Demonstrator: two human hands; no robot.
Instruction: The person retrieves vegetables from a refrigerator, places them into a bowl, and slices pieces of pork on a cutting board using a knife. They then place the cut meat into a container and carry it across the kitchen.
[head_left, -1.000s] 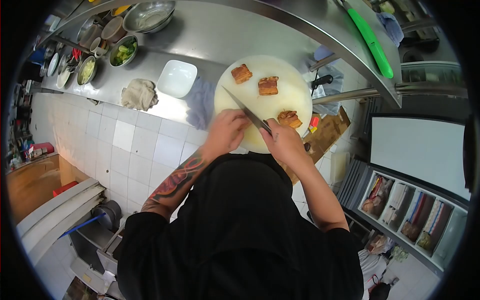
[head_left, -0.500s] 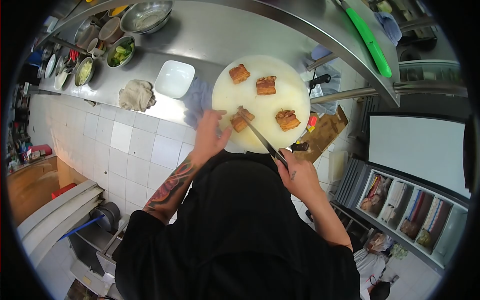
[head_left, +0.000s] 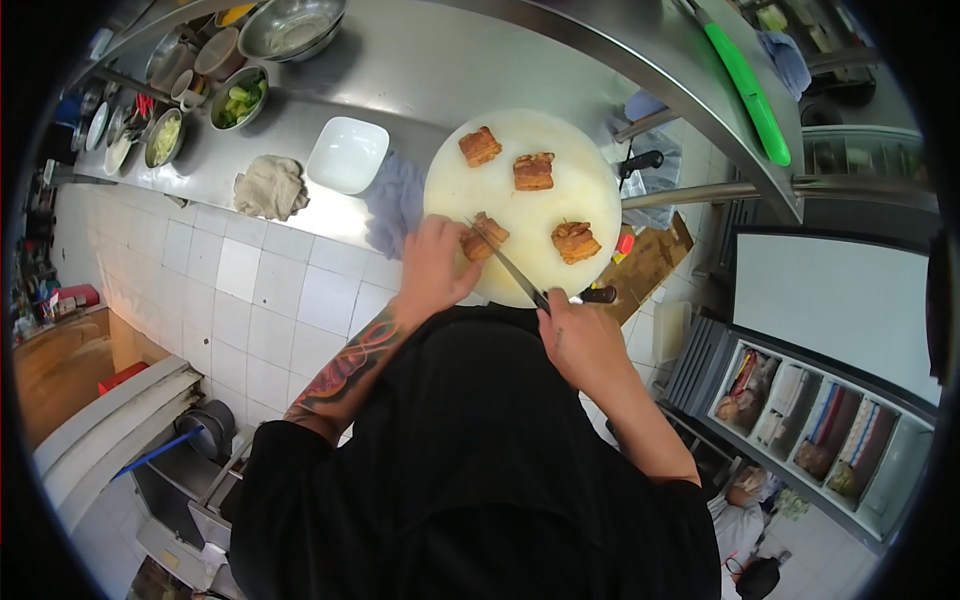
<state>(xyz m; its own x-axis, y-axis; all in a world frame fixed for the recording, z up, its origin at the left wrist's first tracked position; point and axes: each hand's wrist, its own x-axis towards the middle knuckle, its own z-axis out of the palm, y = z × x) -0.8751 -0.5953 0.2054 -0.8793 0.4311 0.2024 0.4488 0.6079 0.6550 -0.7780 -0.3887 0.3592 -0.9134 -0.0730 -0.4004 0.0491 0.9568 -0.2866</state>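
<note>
In the closed right hand (head_left: 578,335), a knife (head_left: 518,277); beneath it on the round cutting board (head_left: 530,215), the lower-left meat piece (head_left: 476,246), probably soft, greasy and layered, best gripped along its left side; at that side, a half-curled left hand (head_left: 435,262), hold not discernible.

I had bright light on the table (head_left: 430,60), with glare whitening its front edge beside the white bowl (head_left: 348,155). The lens bowed the shelf (head_left: 660,40) and blackened the corners. The knife (head_left: 515,271) looked fairly crisp; the shirt (head_left: 480,450) sank into near-black.
</note>
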